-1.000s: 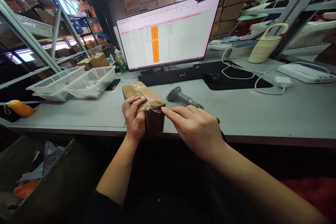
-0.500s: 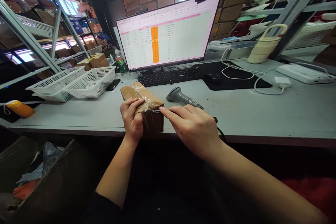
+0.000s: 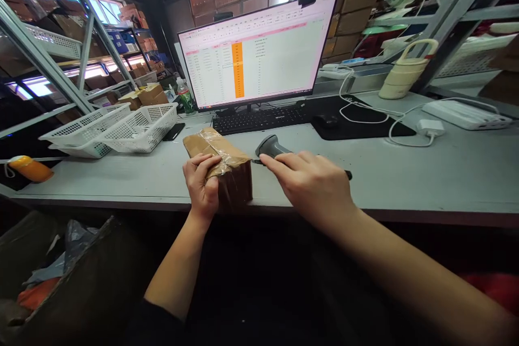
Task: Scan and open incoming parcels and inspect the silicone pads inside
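A brown cardboard box (image 3: 233,154) wrapped with clear tape stands at the front edge of the desk, its near side in shadow. My left hand (image 3: 203,184) grips its left near corner, fingers on top and thumb on the near side. Closed around a box cutter (image 3: 257,161) is my right hand (image 3: 314,186); the tip points left, just beside the box's right near corner. The cutter's dark rear end shows past the hand, and its middle is hidden by the fingers. Behind that hand lies a grey barcode scanner (image 3: 272,146), partly covered.
A monitor (image 3: 259,59) and keyboard (image 3: 263,119) stand behind the box, with a mouse (image 3: 327,120) on a black mat. White baskets (image 3: 140,127) and a phone (image 3: 174,132) are at left. A cable (image 3: 389,132) crosses the right side. A bin (image 3: 81,275) sits below left.
My right hand has moved right with the box cutter, drawing its tip off the box's near top edge. My left hand keeps its hold on the box.
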`<state>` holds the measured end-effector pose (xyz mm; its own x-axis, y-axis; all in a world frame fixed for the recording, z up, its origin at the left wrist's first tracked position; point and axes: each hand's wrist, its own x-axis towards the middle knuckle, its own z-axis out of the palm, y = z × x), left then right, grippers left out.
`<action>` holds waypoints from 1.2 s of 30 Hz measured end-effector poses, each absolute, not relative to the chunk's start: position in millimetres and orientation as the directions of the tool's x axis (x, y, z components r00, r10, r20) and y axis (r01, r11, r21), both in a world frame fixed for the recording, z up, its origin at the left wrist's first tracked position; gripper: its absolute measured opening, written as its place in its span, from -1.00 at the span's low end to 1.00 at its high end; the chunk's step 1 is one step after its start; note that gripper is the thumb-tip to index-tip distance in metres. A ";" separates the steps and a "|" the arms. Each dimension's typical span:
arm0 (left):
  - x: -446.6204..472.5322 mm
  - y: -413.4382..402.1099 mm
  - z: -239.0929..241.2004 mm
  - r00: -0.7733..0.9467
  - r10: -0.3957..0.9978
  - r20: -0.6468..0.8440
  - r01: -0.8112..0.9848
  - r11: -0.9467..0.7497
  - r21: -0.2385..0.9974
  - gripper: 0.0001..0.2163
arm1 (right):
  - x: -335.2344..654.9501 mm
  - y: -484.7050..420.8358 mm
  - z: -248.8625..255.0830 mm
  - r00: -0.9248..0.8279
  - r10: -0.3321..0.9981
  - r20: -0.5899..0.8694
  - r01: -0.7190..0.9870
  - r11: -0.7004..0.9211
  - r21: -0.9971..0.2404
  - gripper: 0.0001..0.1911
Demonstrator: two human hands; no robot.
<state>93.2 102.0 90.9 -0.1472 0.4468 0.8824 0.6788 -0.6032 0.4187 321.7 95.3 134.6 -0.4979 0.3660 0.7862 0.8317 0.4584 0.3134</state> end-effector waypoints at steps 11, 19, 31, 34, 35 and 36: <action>99.9 104.7 94.9 -0.148 0.463 0.874 0.696 -0.579 0.425 -0.70 | 309.1 75.3 134.4 -0.515 0.348 0.783 0.773 0.584 0.249 -0.67; 98.7 103.6 90.6 -0.197 0.421 0.885 0.635 -0.633 0.442 -0.71 | 294.4 84.3 141.9 -0.570 0.364 0.737 0.755 0.585 0.296 -0.66; 100.7 86.0 89.3 -0.019 0.444 0.896 0.748 -0.588 0.307 -0.62 | 327.4 99.7 120.9 -0.331 0.649 0.685 0.655 0.681 -0.328 -0.69; 85.8 92.4 101.5 0.121 0.399 0.909 0.703 -0.682 0.205 -0.65 | 319.9 104.3 104.5 -0.295 0.803 0.518 0.315 0.594 -0.741 -0.68; 76.0 100.4 107.0 0.090 0.395 0.914 0.712 -0.668 0.218 -0.68 | 316.5 105.1 99.9 -0.272 0.842 0.466 0.195 0.522 -0.830 -0.66; 64.2 111.0 112.4 0.020 0.404 0.915 0.732 -0.629 0.262 -0.71 | 312.9 105.4 96.1 -0.246 0.873 0.421 0.083 0.452 -0.888 -0.65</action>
